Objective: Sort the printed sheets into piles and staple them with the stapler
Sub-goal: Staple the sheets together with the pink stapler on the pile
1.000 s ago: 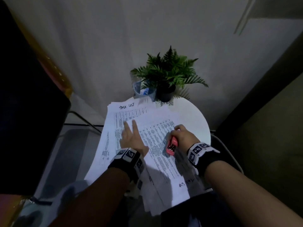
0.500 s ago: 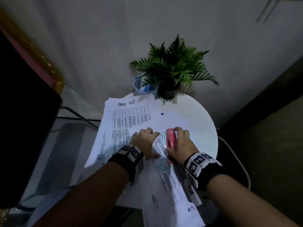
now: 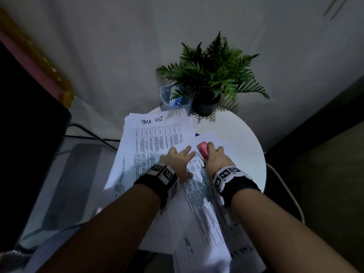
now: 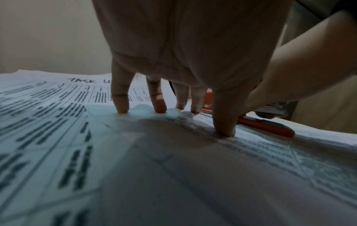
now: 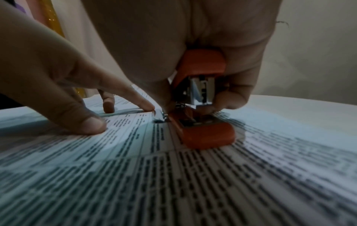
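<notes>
You are in a dim corner of a home or small office, working at a small round white surface [image 3: 244, 146] set against a plain pale wall [image 3: 118, 46]. Beyond your right hand [image 3: 217, 160] a potted fern [image 3: 212, 75] stands beside a clear cup [image 3: 169, 95]. Printed sheets [image 3: 155, 140] headed "TASK LIST" spread beneath your left hand [image 3: 177, 162]. A dark panel [image 3: 23, 134] stands far to its left, above a glass top [image 3: 78, 164] crossed by cables.
</notes>
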Motion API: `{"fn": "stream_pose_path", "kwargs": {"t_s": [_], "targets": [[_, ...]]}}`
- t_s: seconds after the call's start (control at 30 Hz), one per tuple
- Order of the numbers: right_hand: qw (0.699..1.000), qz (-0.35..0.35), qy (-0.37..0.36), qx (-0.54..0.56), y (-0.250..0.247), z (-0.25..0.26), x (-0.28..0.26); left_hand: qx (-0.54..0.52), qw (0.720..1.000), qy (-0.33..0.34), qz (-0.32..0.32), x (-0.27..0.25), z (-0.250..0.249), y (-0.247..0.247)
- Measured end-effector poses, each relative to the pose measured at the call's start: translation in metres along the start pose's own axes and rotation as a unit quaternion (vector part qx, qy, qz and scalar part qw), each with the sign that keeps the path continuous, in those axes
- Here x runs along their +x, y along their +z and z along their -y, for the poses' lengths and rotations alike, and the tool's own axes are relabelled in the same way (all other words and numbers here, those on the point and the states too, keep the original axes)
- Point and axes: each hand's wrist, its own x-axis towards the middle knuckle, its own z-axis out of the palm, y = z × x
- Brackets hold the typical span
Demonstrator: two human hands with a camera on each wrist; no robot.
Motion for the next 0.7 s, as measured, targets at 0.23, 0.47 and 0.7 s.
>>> {"fn": "stream_pose_path", "kwargs": {"t_s": [0.23,0.47,0.7], "targets": [[1.000,0.017,-0.006,0.007,-0.004,-0.005,-0.002,-0.009,1.000,-0.005,0.017,0.001,0.001,0.002],[1.000,0.016,0.007,-0.002,-0.005,-0.001,0.002,-0.001,0.999,-0.001,0.038,0.001,0.001,0.000],[1.000,0.010,0.002,0.004,-0.006,0.000,0.009,-0.002,0.999,-0.003,0.051,0.002,-0.001,-0.003]]}}
